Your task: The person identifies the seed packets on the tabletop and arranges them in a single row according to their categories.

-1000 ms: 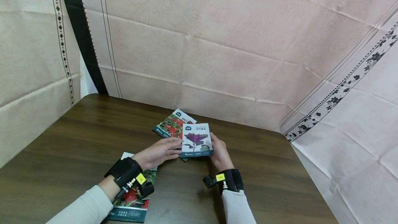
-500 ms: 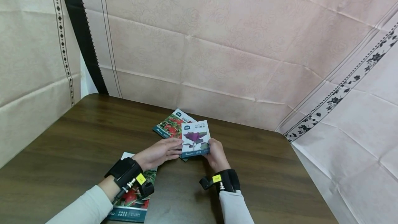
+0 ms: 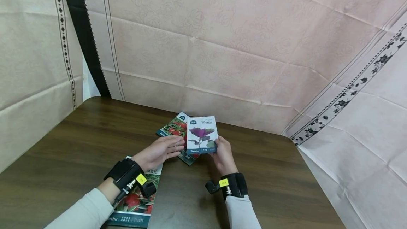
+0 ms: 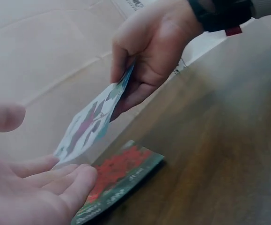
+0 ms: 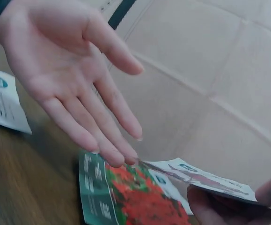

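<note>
My right hand (image 3: pixel 225 156) pinches the right edge of a white seed packet (image 3: pixel 201 135) with a purple plant on it, held up above the table. In the left wrist view, the thumb lies on the packet's face and the fingers are behind it. My left hand (image 3: pixel 159 153) has its fingers extended towards the packet's left edge; in the head view a narrow gap separates them. Below the raised packet lies a seed packet with red flowers (image 5: pixel 144 194), partly covered in the head view. Another red-flowered packet (image 3: pixel 131 218) lies under my left forearm, which hides part of it.
The brown wooden table (image 3: pixel 273 186) has rounded far corners. Patterned cloth (image 3: pixel 222 63) hangs right behind its far edge and along the sides. Black wrist bands (image 3: pixel 235 185) with small cameras sit on both wrists.
The purple-plant packet has risen and moved slightly away with my right hand, showing more of the red-flowered packet's lower corner. My left hand has shifted slightly left, off the packet's edge.
</note>
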`<state>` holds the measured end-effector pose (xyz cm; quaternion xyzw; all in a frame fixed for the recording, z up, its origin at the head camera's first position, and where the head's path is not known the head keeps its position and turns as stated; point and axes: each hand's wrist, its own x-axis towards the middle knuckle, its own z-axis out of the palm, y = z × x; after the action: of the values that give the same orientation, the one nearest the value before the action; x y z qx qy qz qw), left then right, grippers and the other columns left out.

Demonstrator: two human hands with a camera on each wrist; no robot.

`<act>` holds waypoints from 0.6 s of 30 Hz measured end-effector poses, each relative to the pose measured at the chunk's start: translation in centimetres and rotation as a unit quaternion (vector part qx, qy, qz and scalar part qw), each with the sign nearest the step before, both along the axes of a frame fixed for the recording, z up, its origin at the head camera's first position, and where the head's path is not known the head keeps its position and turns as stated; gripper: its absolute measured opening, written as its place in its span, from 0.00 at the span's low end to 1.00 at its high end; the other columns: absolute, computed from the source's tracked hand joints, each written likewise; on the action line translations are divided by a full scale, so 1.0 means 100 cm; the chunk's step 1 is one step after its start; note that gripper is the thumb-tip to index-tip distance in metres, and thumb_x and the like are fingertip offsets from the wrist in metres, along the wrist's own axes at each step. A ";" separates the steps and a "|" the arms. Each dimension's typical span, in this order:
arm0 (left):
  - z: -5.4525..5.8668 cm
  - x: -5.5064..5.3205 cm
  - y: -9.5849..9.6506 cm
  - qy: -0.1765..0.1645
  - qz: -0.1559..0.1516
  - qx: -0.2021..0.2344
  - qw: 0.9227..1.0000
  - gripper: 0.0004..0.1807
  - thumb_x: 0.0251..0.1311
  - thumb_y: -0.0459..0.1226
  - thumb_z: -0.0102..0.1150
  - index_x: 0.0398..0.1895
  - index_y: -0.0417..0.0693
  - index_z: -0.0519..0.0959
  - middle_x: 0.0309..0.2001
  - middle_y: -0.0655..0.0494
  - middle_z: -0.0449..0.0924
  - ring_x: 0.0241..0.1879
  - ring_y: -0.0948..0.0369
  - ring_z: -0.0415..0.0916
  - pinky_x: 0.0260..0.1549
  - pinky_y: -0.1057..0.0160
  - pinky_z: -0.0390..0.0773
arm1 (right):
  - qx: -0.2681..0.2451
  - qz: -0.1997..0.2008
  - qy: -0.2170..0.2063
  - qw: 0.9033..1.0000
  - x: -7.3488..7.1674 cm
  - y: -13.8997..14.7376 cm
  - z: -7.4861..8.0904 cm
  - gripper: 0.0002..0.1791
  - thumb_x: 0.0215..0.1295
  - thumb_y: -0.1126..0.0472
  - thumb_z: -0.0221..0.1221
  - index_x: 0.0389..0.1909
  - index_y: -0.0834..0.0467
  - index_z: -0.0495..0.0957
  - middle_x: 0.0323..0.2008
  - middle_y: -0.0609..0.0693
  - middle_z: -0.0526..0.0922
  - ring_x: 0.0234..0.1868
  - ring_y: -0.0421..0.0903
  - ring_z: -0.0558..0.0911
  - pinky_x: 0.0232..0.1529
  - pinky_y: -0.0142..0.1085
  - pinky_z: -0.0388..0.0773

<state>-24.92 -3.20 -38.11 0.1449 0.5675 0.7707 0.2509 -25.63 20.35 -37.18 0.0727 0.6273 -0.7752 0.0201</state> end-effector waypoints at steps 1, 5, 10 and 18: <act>0.002 -0.001 -0.001 -0.003 0.007 0.008 1.000 0.34 0.69 0.45 0.42 0.71 0.36 0.48 0.71 0.38 0.49 0.68 0.46 0.50 0.64 0.52 0.57 | -0.004 0.002 0.002 1.000 0.001 -0.001 0.002 0.23 0.73 0.59 0.36 0.65 0.63 0.61 0.57 0.58 0.73 0.48 0.46 0.76 0.48 0.36 0.74; 0.008 -0.004 -0.005 -0.012 0.039 0.034 0.999 0.35 0.69 0.44 0.42 0.72 0.37 0.45 0.71 0.38 0.48 0.69 0.47 0.50 0.63 0.53 0.58 | -0.021 0.025 0.024 0.999 0.006 -0.009 0.012 0.23 0.73 0.60 0.37 0.65 0.63 0.62 0.58 0.59 0.72 0.49 0.46 0.76 0.47 0.36 0.74; 0.014 -0.005 -0.011 -0.017 0.077 0.063 0.995 0.36 0.69 0.46 0.43 0.72 0.39 0.45 0.71 0.41 0.50 0.68 0.50 0.51 0.63 0.53 0.58 | -0.038 0.062 0.041 0.996 0.016 -0.024 0.022 0.23 0.73 0.59 0.39 0.65 0.64 0.62 0.58 0.60 0.72 0.47 0.45 0.77 0.45 0.35 0.75; 0.019 -0.004 -0.013 -0.029 0.091 0.098 0.991 0.38 0.63 0.52 0.50 0.71 0.47 0.51 0.67 0.49 0.58 0.64 0.56 0.57 0.61 0.59 0.61 | -0.035 0.116 0.048 0.991 0.033 -0.053 0.026 0.24 0.73 0.58 0.40 0.66 0.62 0.60 0.58 0.59 0.70 0.48 0.45 0.76 0.48 0.35 0.75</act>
<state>-25.30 -4.49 -36.21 0.0936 0.4927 0.8460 0.1809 -22.33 15.03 -34.56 -0.0384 0.6041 -0.7917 0.0823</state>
